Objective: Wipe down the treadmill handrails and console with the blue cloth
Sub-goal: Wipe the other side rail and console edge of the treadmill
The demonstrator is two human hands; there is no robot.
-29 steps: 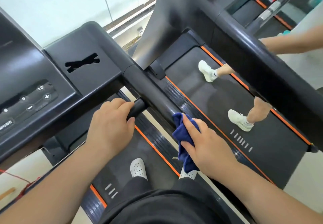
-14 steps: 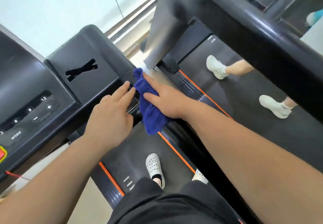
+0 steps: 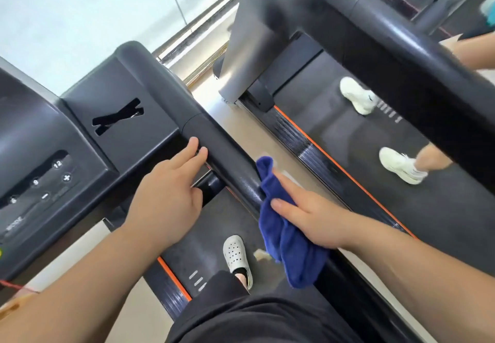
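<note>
The blue cloth (image 3: 285, 235) lies draped over the black right handrail (image 3: 222, 147) of my treadmill and hangs down its near side. My right hand (image 3: 310, 214) presses the cloth against the rail, index finger and thumb straight; its other fingers are hidden behind the rail. Further up the same rail my left hand (image 3: 168, 195) rests with straight fingertips on the near side, just past the console joint, its thumb by a short inner grip bar (image 3: 213, 184). The console (image 3: 34, 182) with its buttons sits at the left.
A second treadmill (image 3: 375, 182) runs parallel on the right, where another person's legs in white shoes (image 3: 399, 164) stand on the belt; its thick black handrail (image 3: 417, 56) crosses the upper right. My foot in a white clog (image 3: 235, 257) stands on my belt. A glass wall lies ahead.
My right hand has slid the cloth back down the handrail, away from the console joint. My left hand stays stretched out on the rail near that joint.
</note>
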